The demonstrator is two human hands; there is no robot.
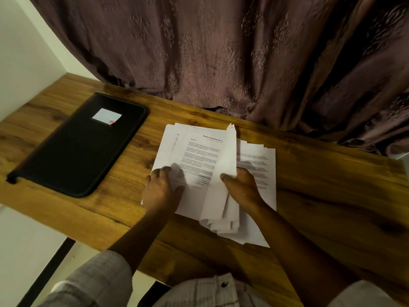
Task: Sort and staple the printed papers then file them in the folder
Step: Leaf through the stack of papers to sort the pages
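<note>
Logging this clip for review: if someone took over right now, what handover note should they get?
The left hand rests on the left part of the printed papers, holding it down.
The right hand grips a bunch of sheets held up over the spread.
The folder lies closed on the table, left of the papers.
Done: no stapling or filing shows.
Left: finish sorting, staple, file. No stapler in view.

- There is one camera, worn on the person's head.
- It looks forward and down at the desk from close above.
- Both arms come in from the bottom edge. The left hand and right hand sit mid-picture.
- A curtain fills the far top.
</note>
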